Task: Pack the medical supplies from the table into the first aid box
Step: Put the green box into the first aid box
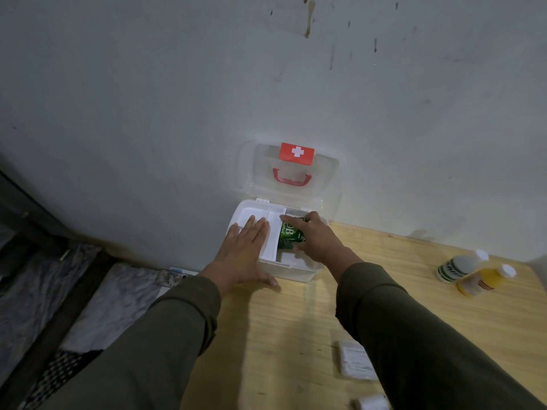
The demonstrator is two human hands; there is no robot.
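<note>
Packing, we see:
Table (296, 321): wooden, lower right of frame.
First aid box (291, 269): centre, lid up.
Left hand (247, 247): flat, fingers spread, gripping nothing, on box's left rim.
Right hand (318, 235): we grasp green packet (288, 236) inside box.
Bottles (470, 272): right edge.

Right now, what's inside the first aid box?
In the first aid box: white dividers and a green packet that the right hand grips. The left hand lies flat over the left compartment, hiding what lies beneath.
</note>
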